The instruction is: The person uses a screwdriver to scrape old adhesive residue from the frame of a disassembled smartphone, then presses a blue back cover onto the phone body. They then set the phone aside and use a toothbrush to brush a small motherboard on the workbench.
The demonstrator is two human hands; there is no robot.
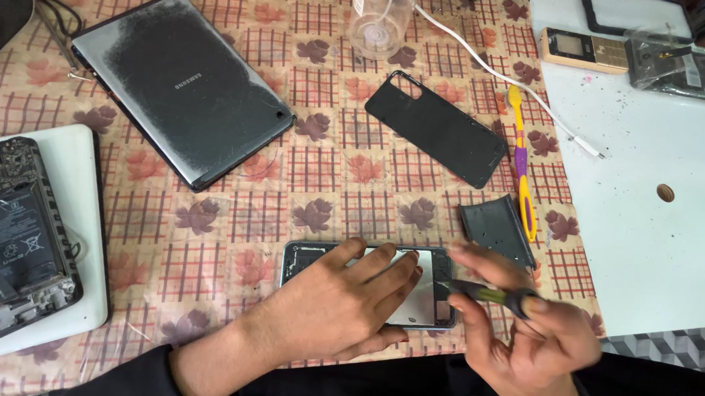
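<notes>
The counter (241,217) carries a checked cloth with a brown leaf pattern; a white sheet (645,219) covers its right part. At the near edge lies an opened phone (431,292), flat, with its back removed and pale interior showing. The left hand (340,304) lies palm-down upon it, its fingers (389,267) spread open and pressed flat across the phone's middle; nothing is gripped. The right hand (525,332) sits just beside the phone's right end. Its fingers are closed around a small screwdriver (487,293) with a dark and yellow-green handle, the tip pointing left toward the phone's right edge. Motion blur prevents telling whether the tip touches the phone.

Just beyond the right hand lies a small dark grey cover piece (495,226). Beside it is a yellow and purple toothbrush (520,162), and further back a black phone back cover (435,129). A dark tablet (179,83) lies face-down at upper left. At far left, another opened phone (18,239) rests on a white tray (78,210). A white cable (500,74) runs across the upper right, near a gold keypad phone (583,50).
</notes>
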